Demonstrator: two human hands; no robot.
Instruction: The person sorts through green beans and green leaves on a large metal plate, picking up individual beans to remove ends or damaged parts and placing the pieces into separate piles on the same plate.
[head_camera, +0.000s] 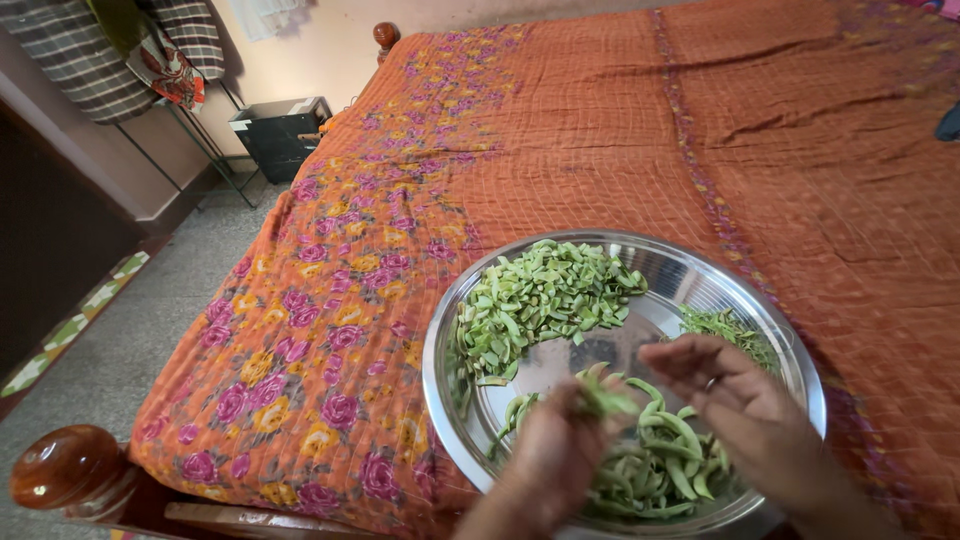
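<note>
A wide steel plate (700, 275) lies on an orange bedspread. A heap of cut green bean pieces (540, 298) fills its far left part. Whole green bean pods (665, 465) are piled at its near side, and thin green strings (730, 328) lie at the right. My left hand (555, 455) hovers over the near rim, fingers pinched on a green bean pod (605, 395). My right hand (745, 400), a ring on one finger, is spread over the whole pods with its fingertips close to that pod.
The orange bedspread (620, 130) has a flowered border (310, 330) along the left. A wooden bedpost knob (65, 465) stands at the near left corner. A dark box (278, 135) and a rack with hung clothes (130, 50) stand on the floor beyond.
</note>
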